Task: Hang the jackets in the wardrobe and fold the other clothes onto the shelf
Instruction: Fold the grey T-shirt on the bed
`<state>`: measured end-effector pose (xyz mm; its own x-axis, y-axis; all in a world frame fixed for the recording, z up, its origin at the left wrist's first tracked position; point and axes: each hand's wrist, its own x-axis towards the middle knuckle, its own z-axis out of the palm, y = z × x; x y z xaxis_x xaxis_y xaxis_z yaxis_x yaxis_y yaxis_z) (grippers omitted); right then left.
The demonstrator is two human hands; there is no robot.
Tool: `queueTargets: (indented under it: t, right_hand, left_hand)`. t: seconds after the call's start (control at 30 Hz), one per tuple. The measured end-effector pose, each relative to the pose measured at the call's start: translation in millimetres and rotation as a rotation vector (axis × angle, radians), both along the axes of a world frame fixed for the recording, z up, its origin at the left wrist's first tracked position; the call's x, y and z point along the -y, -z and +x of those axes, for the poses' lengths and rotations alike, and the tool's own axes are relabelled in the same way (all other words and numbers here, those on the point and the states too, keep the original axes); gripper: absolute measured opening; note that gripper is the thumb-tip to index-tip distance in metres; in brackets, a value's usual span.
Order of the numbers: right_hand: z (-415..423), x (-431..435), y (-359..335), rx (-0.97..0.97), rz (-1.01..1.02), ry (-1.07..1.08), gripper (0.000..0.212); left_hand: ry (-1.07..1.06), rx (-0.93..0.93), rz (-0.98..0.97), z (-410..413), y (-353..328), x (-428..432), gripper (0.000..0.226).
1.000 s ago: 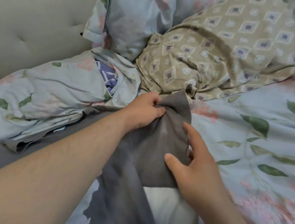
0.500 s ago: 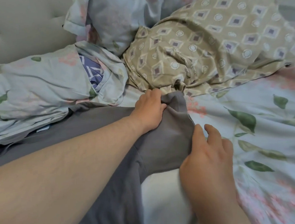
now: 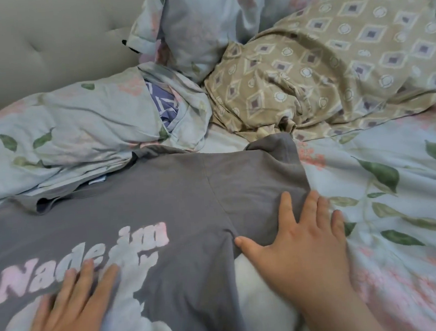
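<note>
A pale blue bedsheet (image 3: 397, 203) with green leaves and pink flowers covers the bed. At the far right lies a beige diamond-patterned pillow (image 3: 334, 64), touching a floral pillow (image 3: 213, 16) that leans on the grey tufted headboard (image 3: 32, 44). At the left, a crumpled floral cover (image 3: 65, 130) shows purple patterned fabric (image 3: 165, 104) in its opening.

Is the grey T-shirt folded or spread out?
Spread out: the grey T-shirt lies flat, print up, sleeve out, left hand and right hand pressing it.

Both hands, left (image 3: 66, 310) and right (image 3: 301, 242), press flat on the grey T-shirt (image 3: 177, 194).
</note>
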<state>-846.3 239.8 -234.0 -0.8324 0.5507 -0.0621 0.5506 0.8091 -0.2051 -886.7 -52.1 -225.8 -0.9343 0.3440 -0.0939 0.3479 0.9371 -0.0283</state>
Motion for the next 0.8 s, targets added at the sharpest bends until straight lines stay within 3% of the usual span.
queueTargets:
  t: [0.07,0.17,0.27,0.37,0.47,0.53,0.63,0.67,0.7,0.8]
  right_hand:
    - [0.6,-2.7,5.7,-0.012,0.052,0.024,0.124]
    - [-0.6,3.6,9.5,-0.022,0.113,0.037,0.124]
    - [-3.3,8.7,7.4,-0.026,0.092,0.043,0.121]
    - [0.4,17.4,-8.8,-0.005,0.026,0.058,0.102]
    - [6.8,46.2,-32.1,-0.073,0.070,0.003,0.066]
    - [1.9,91.8,-47.4,-0.184,0.112,-0.176,0.046]
    - [-22.0,177.6,-59.1,-0.231,0.030,-0.545,0.040]
    - [-34.3,209.1,-60.2,-0.222,-0.076,-0.628,0.040]
    - [-46.2,234.5,-59.6,-0.191,-0.172,-0.687,0.041]
    - [-86.0,295.9,-46.9,-0.153,-0.186,-0.863,0.044]
  left_hand:
    - [-0.124,0.189,0.013,2.9,3.9,0.0,0.146]
    - [-0.195,0.145,0.057,13.7,18.8,4.9,0.129]
    - [-0.188,0.059,0.204,14.9,32.4,13.0,0.126]
    - [-0.146,0.071,0.263,18.7,34.8,19.3,0.124]
    - [-0.104,0.197,0.352,19.5,29.5,21.7,0.115]
    - [-0.160,0.375,0.668,13.5,10.7,30.7,0.090]
    - [-0.505,0.693,1.526,5.3,-23.6,60.0,0.020]
    - [-0.589,0.648,1.680,0.3,-30.1,81.7,0.012]
    - [-0.651,0.567,1.740,-4.4,-34.7,104.5,0.021]
    - [-0.833,0.132,1.565,-26.3,-41.9,189.5,0.015]
